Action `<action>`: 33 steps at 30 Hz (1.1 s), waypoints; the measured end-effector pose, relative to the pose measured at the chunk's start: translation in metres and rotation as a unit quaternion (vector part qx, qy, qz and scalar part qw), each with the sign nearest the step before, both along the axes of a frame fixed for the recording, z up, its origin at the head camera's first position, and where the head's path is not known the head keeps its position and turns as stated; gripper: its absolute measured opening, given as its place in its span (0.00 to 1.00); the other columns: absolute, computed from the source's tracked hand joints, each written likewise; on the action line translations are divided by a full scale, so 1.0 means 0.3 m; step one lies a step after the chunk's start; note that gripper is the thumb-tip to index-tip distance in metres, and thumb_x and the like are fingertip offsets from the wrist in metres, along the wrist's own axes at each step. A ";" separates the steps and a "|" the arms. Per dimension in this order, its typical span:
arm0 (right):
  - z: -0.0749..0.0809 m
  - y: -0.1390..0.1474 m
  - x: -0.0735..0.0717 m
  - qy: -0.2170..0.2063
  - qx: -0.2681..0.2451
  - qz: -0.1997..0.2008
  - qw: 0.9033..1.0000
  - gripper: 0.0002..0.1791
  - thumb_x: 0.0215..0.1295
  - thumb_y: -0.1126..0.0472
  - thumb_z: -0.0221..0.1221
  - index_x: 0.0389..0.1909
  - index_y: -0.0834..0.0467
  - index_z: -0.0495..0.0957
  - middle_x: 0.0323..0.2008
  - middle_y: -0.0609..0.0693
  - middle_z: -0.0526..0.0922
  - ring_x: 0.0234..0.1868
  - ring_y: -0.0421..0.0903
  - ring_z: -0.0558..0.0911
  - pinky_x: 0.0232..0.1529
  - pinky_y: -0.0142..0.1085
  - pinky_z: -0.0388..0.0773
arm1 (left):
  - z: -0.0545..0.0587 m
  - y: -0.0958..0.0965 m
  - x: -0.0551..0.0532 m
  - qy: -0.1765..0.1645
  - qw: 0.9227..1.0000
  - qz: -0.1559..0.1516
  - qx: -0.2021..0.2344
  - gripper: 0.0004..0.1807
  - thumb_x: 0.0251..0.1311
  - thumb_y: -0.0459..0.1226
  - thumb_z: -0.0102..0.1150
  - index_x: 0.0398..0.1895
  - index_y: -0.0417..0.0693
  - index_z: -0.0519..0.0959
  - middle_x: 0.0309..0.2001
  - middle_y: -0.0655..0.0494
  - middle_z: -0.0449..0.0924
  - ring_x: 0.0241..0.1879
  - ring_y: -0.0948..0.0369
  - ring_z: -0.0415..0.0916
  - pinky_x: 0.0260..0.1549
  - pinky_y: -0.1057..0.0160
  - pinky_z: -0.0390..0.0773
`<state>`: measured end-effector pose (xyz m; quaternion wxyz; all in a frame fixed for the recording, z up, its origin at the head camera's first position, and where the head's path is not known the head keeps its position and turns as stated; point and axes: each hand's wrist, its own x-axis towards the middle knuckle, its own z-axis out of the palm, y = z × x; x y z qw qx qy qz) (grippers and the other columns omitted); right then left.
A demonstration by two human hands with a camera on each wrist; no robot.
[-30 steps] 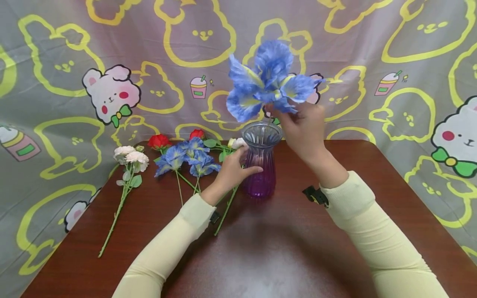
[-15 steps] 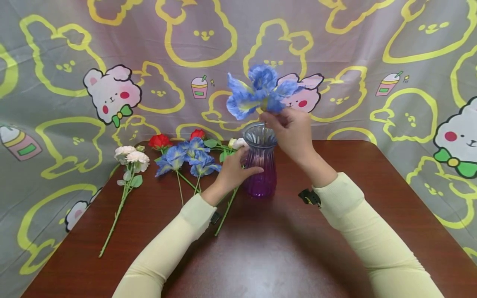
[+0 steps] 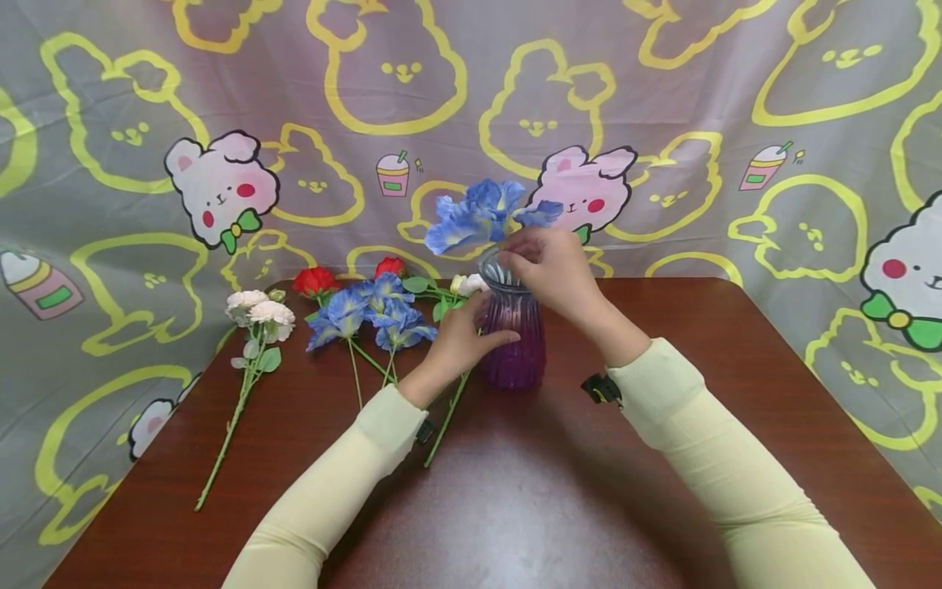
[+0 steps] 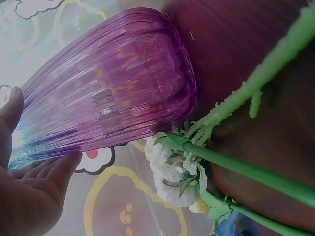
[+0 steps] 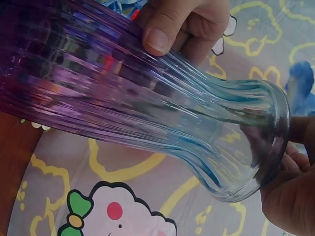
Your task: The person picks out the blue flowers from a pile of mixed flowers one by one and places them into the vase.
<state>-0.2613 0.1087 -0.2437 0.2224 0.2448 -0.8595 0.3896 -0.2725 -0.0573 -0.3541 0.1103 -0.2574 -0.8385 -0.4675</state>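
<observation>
The ribbed purple glass vase (image 3: 515, 348) stands upright on the tabletop (image 3: 706, 327), about midway between its left and right sides and toward the far edge. The left hand (image 3: 459, 339) grips it from the side, thumb and fingers curled round the upper body. The right hand (image 3: 555, 262) pinches the blue artificial iris (image 3: 471, 214) just under its bloom, and these fingers are at the rim of the vase.

I judge the iris to be very light, with soft petals that crease easily and a thin, bendable stem; it is better taken by the stem close below the bloom. The vase looks stiff, smooth and breakable, probably the heavier of the two. The ribs may help a little, but the narrowing neck seems the safest place for a steady grip.

The right wrist view shows through the glass a thin dark line (image 5: 221, 117), likely the stem inside; the head view hides this behind the fingers. The left wrist view shows a white flower (image 4: 170, 177) and a thorny green stem (image 4: 275, 59) beside the base, which the left arm partly covers in the head view.
</observation>
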 end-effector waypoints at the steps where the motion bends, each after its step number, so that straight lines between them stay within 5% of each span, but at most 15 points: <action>1: 0.002 -0.002 -0.001 0.000 0.007 0.000 1.000 0.08 0.61 0.64 0.64 0.36 0.66 0.85 0.34 0.56 0.86 0.37 0.50 0.86 0.40 0.43 0.82 | -0.001 0.000 -0.001 0.005 1.000 -0.001 0.000 0.40 0.51 0.44 0.74 0.66 0.40 0.69 0.61 0.44 0.74 0.54 0.52 0.77 0.51 0.59 0.77; 8: 0.023 -0.007 -0.005 -0.036 0.065 -0.007 0.997 0.09 0.62 0.62 0.63 0.35 0.65 0.85 0.33 0.56 0.87 0.36 0.49 0.85 0.39 0.43 0.81 | -0.001 0.000 -0.001 0.023 1.000 0.005 -0.011 0.39 0.51 0.44 0.74 0.65 0.42 0.70 0.59 0.46 0.76 0.54 0.54 0.77 0.51 0.58 0.77; 19: 0.053 -0.025 -0.013 -0.103 0.136 -0.004 0.985 0.10 0.61 0.63 0.62 0.35 0.68 0.84 0.34 0.58 0.86 0.37 0.51 0.85 0.39 0.44 0.81 | 0.005 0.002 0.009 0.003 0.999 0.024 -0.033 0.41 0.51 0.47 0.74 0.66 0.40 0.69 0.60 0.42 0.75 0.54 0.50 0.77 0.51 0.54 0.77; 23: 0.063 -0.030 -0.020 -0.116 0.160 -0.009 0.980 0.08 0.60 0.63 0.62 0.29 0.67 0.82 0.28 0.56 0.85 0.28 0.48 0.81 0.30 0.40 0.78 | 0.002 0.003 0.008 -0.011 0.999 0.025 -0.029 0.43 0.51 0.48 0.73 0.68 0.40 0.67 0.62 0.42 0.73 0.55 0.50 0.76 0.52 0.55 0.76; 30: 0.068 -0.036 -0.031 -0.142 0.171 -0.010 0.975 0.15 0.58 0.67 0.61 0.15 0.59 0.68 0.13 0.46 0.64 0.17 0.42 0.61 0.20 0.34 0.61 | 0.002 0.002 0.012 -0.033 0.999 0.031 -0.025 0.46 0.51 0.49 0.73 0.69 0.39 0.65 0.63 0.42 0.72 0.56 0.50 0.76 0.53 0.54 0.75; 33: 0.068 -0.038 -0.032 -0.142 0.167 -0.009 0.976 0.14 0.56 0.68 0.61 0.17 0.59 0.67 0.15 0.46 0.61 0.19 0.44 0.63 0.23 0.35 0.63 | 0.001 0.001 0.012 -0.028 0.999 0.030 -0.026 0.46 0.51 0.49 0.73 0.69 0.37 0.65 0.62 0.41 0.72 0.55 0.50 0.76 0.53 0.54 0.75</action>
